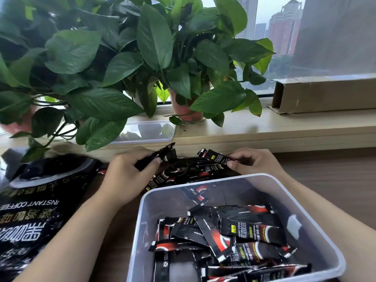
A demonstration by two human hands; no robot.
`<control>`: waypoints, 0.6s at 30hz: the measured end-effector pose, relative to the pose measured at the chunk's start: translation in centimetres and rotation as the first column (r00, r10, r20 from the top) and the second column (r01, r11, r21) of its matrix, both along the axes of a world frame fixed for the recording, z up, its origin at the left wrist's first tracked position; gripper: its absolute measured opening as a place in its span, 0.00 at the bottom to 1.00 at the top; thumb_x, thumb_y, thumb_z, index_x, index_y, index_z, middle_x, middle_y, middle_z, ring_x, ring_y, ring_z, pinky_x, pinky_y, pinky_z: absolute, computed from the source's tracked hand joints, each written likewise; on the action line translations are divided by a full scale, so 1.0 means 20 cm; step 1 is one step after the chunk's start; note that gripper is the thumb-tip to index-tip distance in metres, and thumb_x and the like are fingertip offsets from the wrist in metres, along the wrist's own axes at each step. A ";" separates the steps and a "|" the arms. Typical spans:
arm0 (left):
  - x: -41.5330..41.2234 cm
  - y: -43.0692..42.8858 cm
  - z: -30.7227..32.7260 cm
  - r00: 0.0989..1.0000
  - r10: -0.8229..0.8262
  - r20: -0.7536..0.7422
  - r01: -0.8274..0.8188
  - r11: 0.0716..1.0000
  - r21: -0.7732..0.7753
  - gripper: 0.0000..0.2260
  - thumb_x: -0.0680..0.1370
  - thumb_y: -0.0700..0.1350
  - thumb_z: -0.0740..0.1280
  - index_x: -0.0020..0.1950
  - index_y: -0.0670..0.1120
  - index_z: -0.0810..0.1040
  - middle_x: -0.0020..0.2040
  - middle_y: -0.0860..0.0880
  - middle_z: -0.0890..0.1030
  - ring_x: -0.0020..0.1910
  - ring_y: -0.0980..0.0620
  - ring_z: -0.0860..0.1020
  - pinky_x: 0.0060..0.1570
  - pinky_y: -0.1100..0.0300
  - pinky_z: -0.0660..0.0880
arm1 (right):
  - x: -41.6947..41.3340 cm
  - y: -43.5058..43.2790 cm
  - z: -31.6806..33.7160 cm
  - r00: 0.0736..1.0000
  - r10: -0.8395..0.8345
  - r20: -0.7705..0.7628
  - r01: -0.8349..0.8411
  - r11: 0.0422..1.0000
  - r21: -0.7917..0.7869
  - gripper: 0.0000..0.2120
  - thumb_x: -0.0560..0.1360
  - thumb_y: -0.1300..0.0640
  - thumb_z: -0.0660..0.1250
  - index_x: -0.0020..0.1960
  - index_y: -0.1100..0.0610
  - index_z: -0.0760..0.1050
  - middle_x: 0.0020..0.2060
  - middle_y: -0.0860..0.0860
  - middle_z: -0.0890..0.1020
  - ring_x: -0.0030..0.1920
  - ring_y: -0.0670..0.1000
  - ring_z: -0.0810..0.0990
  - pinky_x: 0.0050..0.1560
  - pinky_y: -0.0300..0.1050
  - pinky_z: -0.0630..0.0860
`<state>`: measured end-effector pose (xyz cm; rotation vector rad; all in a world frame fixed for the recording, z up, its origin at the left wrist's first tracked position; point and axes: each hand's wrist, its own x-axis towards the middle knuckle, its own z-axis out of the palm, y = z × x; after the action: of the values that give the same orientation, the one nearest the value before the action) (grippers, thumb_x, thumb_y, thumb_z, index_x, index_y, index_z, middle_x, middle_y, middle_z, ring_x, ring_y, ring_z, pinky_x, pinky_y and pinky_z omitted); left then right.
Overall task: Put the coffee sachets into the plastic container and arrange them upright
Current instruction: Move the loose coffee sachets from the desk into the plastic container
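While each grip pinches one sachet, both hands sit over the loose pile (183, 176) just behind the container (142, 231). The left grip (130, 174) clamps a left sachet (156, 156), its long axis slanting up toward the far right corner. The right grip (254, 161) nips the end of a right sachet (214, 156), which points left. At the tabletop's near edge, the one container holds inner sachets (234, 231) lying flat, too jumbled to count. One bag (30, 210) lies at the left edge.

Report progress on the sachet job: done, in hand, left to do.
Done: many sachets lie jumbled in the plastic container, not arranged upright. In hand: left hand and right hand each pinch one sachet. Left: the loose pile behind the container, then standing all upright.
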<state>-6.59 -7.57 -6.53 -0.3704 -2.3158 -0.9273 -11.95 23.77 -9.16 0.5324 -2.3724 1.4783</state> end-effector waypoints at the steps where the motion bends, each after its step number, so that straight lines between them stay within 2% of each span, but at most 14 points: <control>1: 0.03 0.01 0.04 0.999 -0.009 0.034 0.006 0.997 0.074 0.05 0.76 0.46 0.72 0.40 0.53 0.85 0.33 0.51 0.82 0.32 0.58 0.77 0.36 0.62 0.73 | 0.00 0.00 0.00 1.000 -0.017 0.020 0.017 1.000 -0.017 0.08 0.71 0.64 0.76 0.40 0.51 0.84 0.40 0.47 0.86 0.40 0.42 0.81 0.45 0.27 0.72; 3: 0.09 0.05 0.12 0.993 -0.100 0.063 0.087 0.979 0.187 0.04 0.75 0.50 0.70 0.43 0.55 0.85 0.31 0.48 0.81 0.29 0.56 0.74 0.29 0.62 0.69 | 0.00 -0.01 -0.01 0.997 -0.045 0.066 0.047 0.998 -0.032 0.06 0.71 0.62 0.76 0.41 0.52 0.85 0.39 0.49 0.86 0.39 0.42 0.80 0.43 0.27 0.72; 6: 0.22 0.12 0.23 0.959 -0.283 0.022 0.269 0.930 0.251 0.05 0.75 0.51 0.71 0.47 0.56 0.86 0.32 0.55 0.80 0.31 0.60 0.74 0.30 0.67 0.70 | -0.02 -0.01 -0.02 0.992 -0.056 0.109 0.062 0.997 -0.051 0.06 0.71 0.61 0.76 0.40 0.51 0.84 0.38 0.50 0.86 0.37 0.42 0.79 0.41 0.29 0.71; 9: 0.31 0.19 0.28 0.887 -0.455 0.078 0.416 0.861 0.294 0.08 0.74 0.53 0.71 0.49 0.53 0.87 0.34 0.54 0.81 0.32 0.58 0.76 0.31 0.66 0.72 | -0.03 -0.01 -0.03 0.990 -0.036 0.138 0.042 0.998 -0.045 0.07 0.71 0.61 0.76 0.40 0.50 0.84 0.39 0.52 0.86 0.38 0.45 0.79 0.42 0.32 0.72; 10: 0.33 0.21 0.29 0.847 -0.516 0.127 0.465 0.835 0.293 0.09 0.73 0.53 0.72 0.51 0.53 0.87 0.37 0.52 0.84 0.34 0.56 0.79 0.32 0.64 0.76 | -0.03 -0.01 -0.03 0.989 -0.031 0.143 0.037 0.998 -0.043 0.07 0.71 0.61 0.76 0.39 0.50 0.84 0.38 0.51 0.86 0.38 0.45 0.79 0.42 0.34 0.73; 12: 0.36 0.24 0.28 0.789 -0.577 0.213 0.521 0.811 0.265 0.15 0.72 0.56 0.74 0.56 0.52 0.85 0.46 0.51 0.87 0.42 0.49 0.85 0.43 0.56 0.82 | -0.03 -0.02 -0.03 0.987 -0.033 0.154 0.041 0.998 -0.052 0.09 0.71 0.62 0.76 0.38 0.49 0.83 0.36 0.49 0.85 0.38 0.45 0.79 0.44 0.36 0.73; 13: 0.36 0.25 0.27 0.797 -0.563 0.219 0.515 0.823 0.240 0.16 0.73 0.58 0.73 0.58 0.53 0.85 0.50 0.50 0.87 0.47 0.49 0.86 0.48 0.55 0.82 | -0.03 -0.02 -0.03 0.987 -0.035 0.158 0.045 0.997 -0.057 0.08 0.71 0.62 0.76 0.38 0.50 0.83 0.36 0.49 0.85 0.38 0.45 0.78 0.43 0.35 0.72; 15: 0.32 0.22 0.23 0.871 -0.464 0.163 0.423 0.876 0.233 0.13 0.74 0.57 0.71 0.56 0.54 0.85 0.50 0.53 0.87 0.48 0.54 0.85 0.49 0.58 0.81 | -0.02 -0.02 -0.02 0.986 -0.055 0.158 0.063 0.997 -0.052 0.05 0.72 0.62 0.76 0.40 0.52 0.84 0.38 0.53 0.86 0.38 0.45 0.78 0.40 0.33 0.71; 17: 0.23 0.16 0.19 0.959 -0.256 0.118 0.225 0.948 0.224 0.09 0.75 0.54 0.70 0.49 0.53 0.87 0.46 0.57 0.87 0.42 0.59 0.83 0.46 0.60 0.78 | 0.00 -0.02 -0.01 0.985 -0.084 0.151 0.094 0.994 -0.061 0.06 0.72 0.60 0.76 0.39 0.50 0.84 0.39 0.57 0.86 0.38 0.45 0.77 0.41 0.36 0.71; 18: 0.18 0.11 0.16 0.985 -0.112 0.128 0.092 0.984 0.155 0.07 0.76 0.52 0.69 0.47 0.53 0.86 0.44 0.59 0.86 0.41 0.58 0.82 0.45 0.60 0.76 | 0.01 -0.02 -0.01 0.984 -0.090 0.150 0.102 0.992 -0.071 0.07 0.72 0.60 0.76 0.38 0.49 0.84 0.39 0.57 0.86 0.38 0.45 0.77 0.41 0.37 0.70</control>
<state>-3.02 -5.28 -3.33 -0.3762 -2.3490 -1.2018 -11.84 23.42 -9.27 0.2949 -2.4003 1.6093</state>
